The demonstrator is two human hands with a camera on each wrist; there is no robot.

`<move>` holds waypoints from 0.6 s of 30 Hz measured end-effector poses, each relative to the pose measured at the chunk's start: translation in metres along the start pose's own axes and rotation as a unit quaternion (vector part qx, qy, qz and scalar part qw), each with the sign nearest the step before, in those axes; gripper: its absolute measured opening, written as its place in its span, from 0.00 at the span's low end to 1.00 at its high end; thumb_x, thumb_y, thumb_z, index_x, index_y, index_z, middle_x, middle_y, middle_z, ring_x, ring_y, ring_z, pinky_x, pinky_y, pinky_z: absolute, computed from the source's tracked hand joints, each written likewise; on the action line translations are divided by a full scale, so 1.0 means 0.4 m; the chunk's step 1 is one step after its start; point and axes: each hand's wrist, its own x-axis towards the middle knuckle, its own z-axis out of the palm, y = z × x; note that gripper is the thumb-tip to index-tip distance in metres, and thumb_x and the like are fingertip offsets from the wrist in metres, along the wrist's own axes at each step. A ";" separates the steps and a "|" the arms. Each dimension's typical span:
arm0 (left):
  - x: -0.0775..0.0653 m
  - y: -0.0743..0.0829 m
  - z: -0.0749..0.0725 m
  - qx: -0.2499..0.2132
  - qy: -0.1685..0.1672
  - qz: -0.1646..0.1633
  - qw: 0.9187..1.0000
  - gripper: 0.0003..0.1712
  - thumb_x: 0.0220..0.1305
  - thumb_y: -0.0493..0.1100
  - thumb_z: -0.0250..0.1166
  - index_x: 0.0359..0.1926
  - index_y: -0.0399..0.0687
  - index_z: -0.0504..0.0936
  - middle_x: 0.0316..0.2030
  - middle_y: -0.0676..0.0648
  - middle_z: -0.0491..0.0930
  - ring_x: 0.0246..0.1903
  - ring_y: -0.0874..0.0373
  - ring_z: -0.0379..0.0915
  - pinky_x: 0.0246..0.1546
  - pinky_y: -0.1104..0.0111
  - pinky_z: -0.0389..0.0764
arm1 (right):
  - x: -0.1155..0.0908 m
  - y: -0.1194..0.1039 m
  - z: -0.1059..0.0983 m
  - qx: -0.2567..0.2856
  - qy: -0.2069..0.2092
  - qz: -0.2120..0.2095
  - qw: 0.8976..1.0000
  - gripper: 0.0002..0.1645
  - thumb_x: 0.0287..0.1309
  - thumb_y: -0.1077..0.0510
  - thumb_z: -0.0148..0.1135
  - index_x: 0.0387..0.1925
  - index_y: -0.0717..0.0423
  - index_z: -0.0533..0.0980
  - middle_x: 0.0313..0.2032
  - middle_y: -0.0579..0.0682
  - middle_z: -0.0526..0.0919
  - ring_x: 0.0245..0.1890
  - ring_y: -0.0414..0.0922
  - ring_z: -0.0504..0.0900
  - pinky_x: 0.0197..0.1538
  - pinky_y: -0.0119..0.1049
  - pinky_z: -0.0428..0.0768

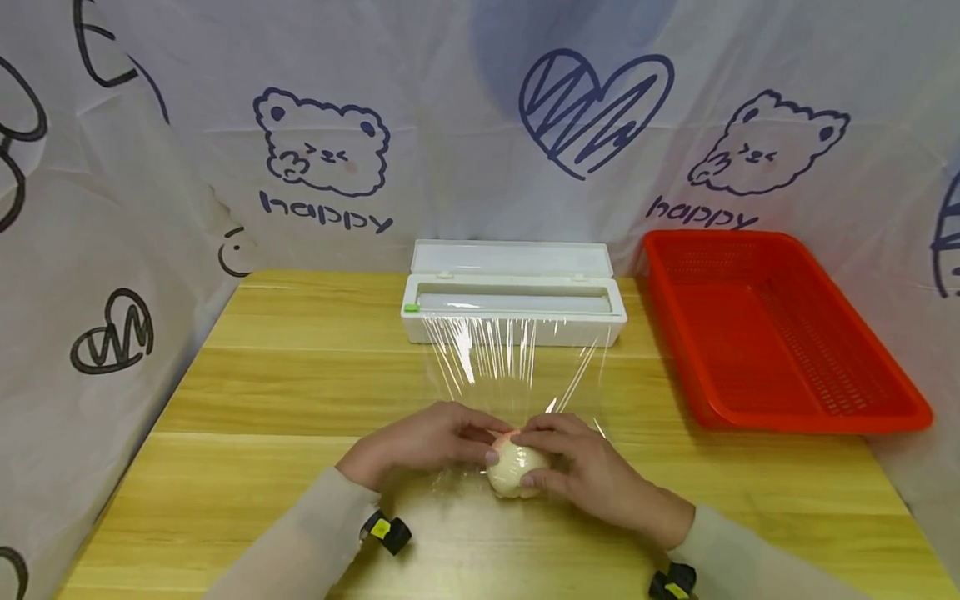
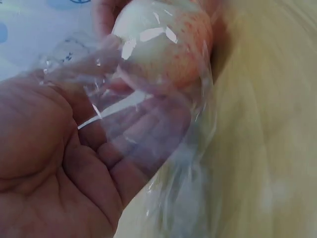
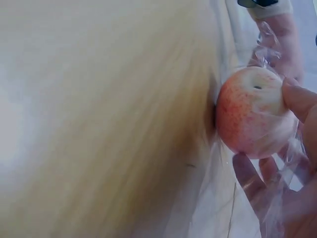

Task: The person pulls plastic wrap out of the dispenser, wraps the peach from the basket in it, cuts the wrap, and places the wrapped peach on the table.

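An apple (image 1: 516,473), pale yellow with red blush, sits on the tabletop between both hands, in line with the cling film box. Clear cling film (image 1: 510,367) stretches from the box toward me and lies over part of the fruit. My left hand (image 1: 442,437) holds the apple's left side, thumb and fingertips at its skin; in the left wrist view loose film drapes across the fingers (image 2: 143,134). My right hand (image 1: 592,467) grips the opposite side, its thumb (image 3: 297,99) near the stem hollow and its fingers lower down around the fruit.
The white cling film box (image 1: 517,329) stands at the back with its lid raised and a roll inside. A red plastic basket (image 1: 817,419) is at the right. Patterned white cloth (image 1: 450,167) hangs behind and beside the wooden table (image 1: 285,375).
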 end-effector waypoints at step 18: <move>-0.096 -0.025 -0.123 0.049 0.131 -0.028 0.990 0.16 0.61 0.37 0.65 0.51 0.44 0.76 0.33 0.47 0.82 0.32 0.55 0.77 0.33 0.63 0.80 | 0.034 0.019 -0.022 0.186 -0.056 0.168 0.966 0.24 0.51 0.45 0.70 0.52 0.39 0.79 0.53 0.43 0.77 0.52 0.45 0.74 0.54 0.45 0.77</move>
